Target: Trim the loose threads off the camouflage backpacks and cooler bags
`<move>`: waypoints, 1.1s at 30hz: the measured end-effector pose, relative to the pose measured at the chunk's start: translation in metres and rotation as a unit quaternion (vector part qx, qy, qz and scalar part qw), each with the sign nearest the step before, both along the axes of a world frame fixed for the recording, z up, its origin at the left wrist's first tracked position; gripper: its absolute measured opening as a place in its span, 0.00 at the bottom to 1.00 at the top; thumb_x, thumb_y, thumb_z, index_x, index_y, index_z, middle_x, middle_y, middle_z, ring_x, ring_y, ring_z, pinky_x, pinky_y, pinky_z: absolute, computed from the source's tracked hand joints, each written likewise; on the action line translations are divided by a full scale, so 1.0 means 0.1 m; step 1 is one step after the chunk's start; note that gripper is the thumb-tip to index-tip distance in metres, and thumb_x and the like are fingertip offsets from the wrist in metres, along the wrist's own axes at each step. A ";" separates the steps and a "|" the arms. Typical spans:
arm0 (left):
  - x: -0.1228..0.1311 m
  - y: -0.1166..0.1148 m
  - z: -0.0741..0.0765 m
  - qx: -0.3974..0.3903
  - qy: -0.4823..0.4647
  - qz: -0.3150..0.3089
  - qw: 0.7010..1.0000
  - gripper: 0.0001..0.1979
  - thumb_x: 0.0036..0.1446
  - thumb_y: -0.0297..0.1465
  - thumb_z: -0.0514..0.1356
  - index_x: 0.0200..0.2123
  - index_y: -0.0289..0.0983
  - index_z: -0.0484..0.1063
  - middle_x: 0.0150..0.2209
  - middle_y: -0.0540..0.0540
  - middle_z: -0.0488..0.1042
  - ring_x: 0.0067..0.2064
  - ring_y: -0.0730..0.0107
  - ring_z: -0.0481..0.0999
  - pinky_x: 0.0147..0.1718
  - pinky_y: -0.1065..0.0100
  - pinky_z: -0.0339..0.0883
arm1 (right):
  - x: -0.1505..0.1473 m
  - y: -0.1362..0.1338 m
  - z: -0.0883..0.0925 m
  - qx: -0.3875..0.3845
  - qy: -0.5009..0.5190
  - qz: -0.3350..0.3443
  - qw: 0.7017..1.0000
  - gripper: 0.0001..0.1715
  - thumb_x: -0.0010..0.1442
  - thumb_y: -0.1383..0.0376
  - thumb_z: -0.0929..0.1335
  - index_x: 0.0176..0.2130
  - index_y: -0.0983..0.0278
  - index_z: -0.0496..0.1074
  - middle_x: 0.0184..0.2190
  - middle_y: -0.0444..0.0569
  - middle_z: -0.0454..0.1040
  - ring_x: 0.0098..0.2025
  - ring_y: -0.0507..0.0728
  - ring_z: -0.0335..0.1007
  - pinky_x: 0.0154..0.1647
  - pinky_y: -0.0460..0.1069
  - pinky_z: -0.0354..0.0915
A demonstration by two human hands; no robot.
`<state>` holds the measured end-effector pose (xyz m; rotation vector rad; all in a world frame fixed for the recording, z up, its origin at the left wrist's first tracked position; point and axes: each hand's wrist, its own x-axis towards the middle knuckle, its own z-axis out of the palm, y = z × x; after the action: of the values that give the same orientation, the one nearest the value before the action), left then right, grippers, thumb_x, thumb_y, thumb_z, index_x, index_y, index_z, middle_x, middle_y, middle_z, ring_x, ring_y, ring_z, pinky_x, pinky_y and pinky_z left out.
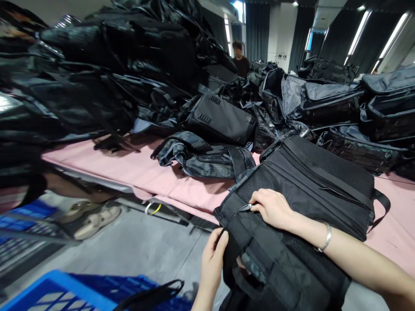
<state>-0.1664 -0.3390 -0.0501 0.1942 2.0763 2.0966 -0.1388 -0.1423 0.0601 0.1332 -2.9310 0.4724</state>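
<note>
A large black backpack (pixel 324 172) with mesh panels and grey camouflage trim lies across the table edge, its near part hanging toward me. My left hand (pixel 214 255) is closed on the fabric at the near left edge of the bag, thumb on top. My right hand (pixel 270 208) rests over the strap area, fingers pinched around small thread snips (pixel 245 208). Their pointed metal tips lie against the black webbing; the handle is hidden in my fingers. Just beyond, a camouflage shoulder strap (pixel 207 160) lies on the pink table cover (pixel 181 190).
Dark bags (pixel 145 56) are heaped high at the back left. Open grey-lined bags (pixel 330 101) stack up at the right. A blue plastic crate (pixel 58 287) stands on the floor at the lower left. A person (pixel 240 62) is in the background; sandalled feet (pixel 97 222) show left of the table.
</note>
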 end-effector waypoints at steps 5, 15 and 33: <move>0.00 0.00 -0.01 0.002 0.001 -0.006 1.000 0.18 0.50 0.47 0.59 0.32 0.37 0.71 0.28 0.49 0.68 0.35 0.65 0.69 0.33 0.70 0.65 | 0.02 0.03 0.03 0.008 -0.021 0.015 1.000 0.05 0.62 0.63 0.66 0.39 0.62 0.69 0.35 0.47 0.72 0.38 0.54 0.67 0.38 0.47 0.59; -0.01 -0.01 -0.02 -0.001 -0.003 -0.008 1.000 0.18 0.50 0.47 0.59 0.32 0.37 0.71 0.29 0.49 0.68 0.34 0.67 0.67 0.32 0.71 0.63 | 0.00 0.06 0.04 0.012 -0.034 0.036 0.999 0.05 0.62 0.63 0.66 0.40 0.62 0.69 0.36 0.47 0.71 0.39 0.54 0.67 0.38 0.47 0.59; 0.00 -0.02 0.03 -0.002 0.004 -0.005 1.000 0.19 0.47 0.48 0.61 0.29 0.37 0.71 0.27 0.49 0.70 0.34 0.64 0.69 0.34 0.69 0.65 | 0.01 0.04 0.03 -0.002 -0.018 0.022 1.000 0.04 0.61 0.64 0.67 0.38 0.62 0.69 0.34 0.46 0.72 0.38 0.54 0.68 0.38 0.46 0.59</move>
<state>-0.1663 -0.3413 -0.0474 0.2111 2.0788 2.0893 -0.1380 -0.1385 0.0627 0.1914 -2.9672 0.4927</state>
